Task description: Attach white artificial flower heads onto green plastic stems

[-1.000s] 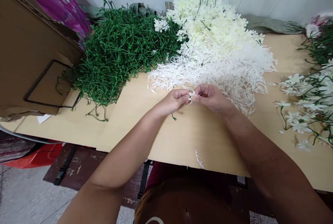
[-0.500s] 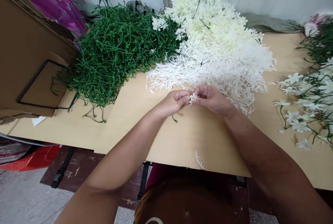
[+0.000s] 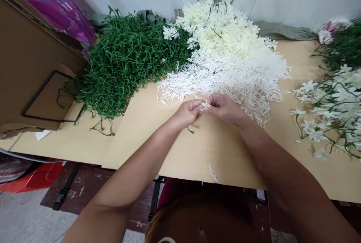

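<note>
Since the earlier frame almost nothing had moved: the two hands had stayed together at the same place above the table, and only the view had shifted a little to the left and down. Between them was the small white plastic flower head [image 3: 205, 105], held just over the pale wooden table top [image 3: 180, 149] near the front edge of the heap of white feathery plastic sprigs [image 3: 234, 79]. The left hand [image 3: 188, 112] pinched the flower from the left with the thumb and forefinger pressed together, and a thin green plastic stem [image 3: 191, 131] came out under this hand. The right hand [image 3: 225, 107] pinched the flower from the other side, its fingers curled close. The step in hand seemed to be the joining of the flower head to the stem; the next move probably called for a firm, straight push with both pinches steady, because the parts were very small. Both forearms came in from the lower corners, wrists low and near the table. Behind lay the pile of green plastic stems [image 3: 126, 62] and the heap of cream fabric blossoms [image 3: 222, 28]; the finished white flowers on green stems [image 3: 329, 111] lay at the right.
</note>
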The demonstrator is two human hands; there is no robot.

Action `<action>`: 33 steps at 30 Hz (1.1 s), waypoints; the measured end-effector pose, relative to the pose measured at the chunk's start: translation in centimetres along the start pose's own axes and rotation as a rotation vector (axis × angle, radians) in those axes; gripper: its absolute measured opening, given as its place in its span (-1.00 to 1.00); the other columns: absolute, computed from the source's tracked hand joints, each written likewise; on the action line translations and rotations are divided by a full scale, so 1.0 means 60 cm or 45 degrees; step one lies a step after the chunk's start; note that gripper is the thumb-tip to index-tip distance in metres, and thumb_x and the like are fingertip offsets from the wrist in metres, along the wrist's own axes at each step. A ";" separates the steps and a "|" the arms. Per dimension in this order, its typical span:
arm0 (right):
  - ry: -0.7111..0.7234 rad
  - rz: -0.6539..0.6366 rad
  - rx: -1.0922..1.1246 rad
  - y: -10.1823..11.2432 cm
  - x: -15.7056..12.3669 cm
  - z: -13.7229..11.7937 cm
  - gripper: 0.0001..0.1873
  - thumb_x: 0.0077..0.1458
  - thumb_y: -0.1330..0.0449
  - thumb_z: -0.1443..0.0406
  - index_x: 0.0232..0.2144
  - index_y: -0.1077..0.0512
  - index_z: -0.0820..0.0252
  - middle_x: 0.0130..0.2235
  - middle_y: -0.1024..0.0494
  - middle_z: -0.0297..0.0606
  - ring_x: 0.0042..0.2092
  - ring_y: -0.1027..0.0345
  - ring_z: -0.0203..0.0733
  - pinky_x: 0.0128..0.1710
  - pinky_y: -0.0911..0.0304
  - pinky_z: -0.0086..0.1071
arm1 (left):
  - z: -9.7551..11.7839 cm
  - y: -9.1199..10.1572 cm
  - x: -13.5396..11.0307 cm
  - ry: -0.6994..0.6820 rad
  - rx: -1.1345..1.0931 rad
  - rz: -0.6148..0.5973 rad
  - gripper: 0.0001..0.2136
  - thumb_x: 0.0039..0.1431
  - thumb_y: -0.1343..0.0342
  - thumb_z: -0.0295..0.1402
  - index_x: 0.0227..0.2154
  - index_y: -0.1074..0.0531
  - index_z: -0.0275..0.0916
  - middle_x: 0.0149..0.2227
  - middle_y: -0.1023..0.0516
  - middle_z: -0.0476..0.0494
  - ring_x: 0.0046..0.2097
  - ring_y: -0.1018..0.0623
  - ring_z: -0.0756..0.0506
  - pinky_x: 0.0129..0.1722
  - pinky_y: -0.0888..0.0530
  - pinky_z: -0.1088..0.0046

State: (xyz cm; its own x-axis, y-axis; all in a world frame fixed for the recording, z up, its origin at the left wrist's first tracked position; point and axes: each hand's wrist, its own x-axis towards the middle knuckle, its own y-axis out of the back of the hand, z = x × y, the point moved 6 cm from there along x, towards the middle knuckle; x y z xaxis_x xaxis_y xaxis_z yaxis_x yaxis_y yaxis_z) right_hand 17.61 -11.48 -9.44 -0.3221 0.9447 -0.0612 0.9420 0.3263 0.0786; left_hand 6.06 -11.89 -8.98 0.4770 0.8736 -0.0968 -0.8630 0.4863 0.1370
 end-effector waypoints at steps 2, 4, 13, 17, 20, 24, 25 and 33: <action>0.001 -0.051 0.088 -0.002 0.000 0.001 -0.61 -0.29 -0.40 0.11 -0.56 -0.32 0.21 -0.57 -0.37 -0.42 -0.49 -0.20 -0.38 -0.46 -0.11 -0.44 | 0.001 0.001 0.001 0.021 -0.044 -0.029 -0.75 0.02 -0.07 -0.25 -0.63 -0.23 -0.27 -0.63 -0.16 0.08 -0.56 -0.12 0.10 -0.56 -0.05 0.53; 0.004 -0.127 0.204 -0.005 -0.001 0.000 -0.61 -0.26 -0.40 0.10 -0.53 -0.33 0.21 -0.55 -0.41 -0.40 -0.46 -0.26 -0.35 -0.41 -0.18 -0.42 | 0.001 0.002 0.001 0.061 -0.064 -0.085 -0.74 0.02 -0.08 -0.20 -0.60 -0.29 -0.28 -0.63 -0.16 0.08 -0.58 -0.09 0.11 -0.59 -0.01 0.53; 0.037 -0.198 0.430 0.003 0.000 -0.002 -0.72 -0.15 -0.38 0.16 -0.49 -0.43 0.22 -0.48 -0.50 -0.36 -0.38 -0.37 -0.33 -0.29 -0.26 -0.41 | 0.002 0.006 -0.003 0.124 -0.131 -0.179 -0.66 0.05 -0.08 -0.06 -0.54 -0.35 -0.28 -0.68 -0.03 0.14 -0.62 -0.02 0.11 -0.63 0.04 0.53; 0.005 -0.173 0.463 0.003 -0.002 0.001 -0.74 -0.13 -0.38 0.18 -0.49 -0.42 0.21 -0.48 -0.51 -0.35 -0.39 -0.37 -0.34 -0.32 -0.27 -0.44 | 0.004 0.006 -0.001 0.053 -0.101 -0.144 -0.64 0.06 -0.07 -0.03 -0.54 -0.34 -0.28 -0.68 -0.06 0.13 -0.61 -0.05 0.11 -0.61 0.00 0.54; 0.008 -0.183 0.446 0.000 -0.003 0.001 -0.73 -0.12 -0.37 0.17 -0.48 -0.41 0.21 -0.48 -0.51 -0.35 -0.40 -0.36 -0.34 -0.31 -0.28 -0.42 | 0.004 0.006 -0.001 0.012 -0.066 -0.107 -0.61 0.06 -0.06 0.00 -0.55 -0.34 -0.28 -0.67 -0.10 0.11 -0.59 -0.11 0.09 -0.58 -0.05 0.53; 0.015 -0.189 0.397 -0.004 -0.003 0.000 -0.70 -0.15 -0.38 0.14 -0.47 -0.41 0.21 -0.48 -0.52 -0.34 -0.38 -0.38 -0.32 -0.28 -0.29 -0.41 | 0.003 0.007 0.000 -0.009 -0.054 -0.059 -0.58 0.05 -0.04 0.05 -0.55 -0.34 -0.27 -0.65 -0.16 0.07 -0.56 -0.15 0.08 -0.56 -0.09 0.52; 0.009 -0.181 0.386 -0.004 -0.003 -0.001 -0.68 -0.16 -0.39 0.13 -0.48 -0.40 0.21 -0.48 -0.52 -0.33 -0.38 -0.38 -0.32 -0.28 -0.30 -0.40 | 0.002 0.007 0.000 -0.009 -0.053 -0.051 -0.57 0.04 -0.05 0.06 -0.56 -0.33 -0.27 -0.65 -0.16 0.07 -0.56 -0.14 0.08 -0.56 -0.09 0.52; -0.004 -0.174 0.365 -0.008 -0.005 -0.005 -0.62 -0.22 -0.40 0.09 -0.48 -0.39 0.21 -0.47 -0.54 -0.32 -0.38 -0.41 -0.30 -0.28 -0.31 -0.38 | -0.004 0.005 0.004 0.002 -0.076 -0.040 -0.60 0.01 -0.09 0.02 -0.58 -0.29 -0.26 -0.63 -0.17 0.06 -0.57 -0.12 0.09 -0.58 -0.06 0.51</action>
State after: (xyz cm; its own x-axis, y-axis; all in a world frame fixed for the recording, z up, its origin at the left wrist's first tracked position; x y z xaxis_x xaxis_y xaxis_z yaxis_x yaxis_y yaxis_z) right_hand 17.22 -11.90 -9.16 -0.4479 0.8924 -0.0547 0.8783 0.4276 -0.2139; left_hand 5.84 -11.53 -9.22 0.5038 0.8578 -0.1021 -0.8560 0.5116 0.0746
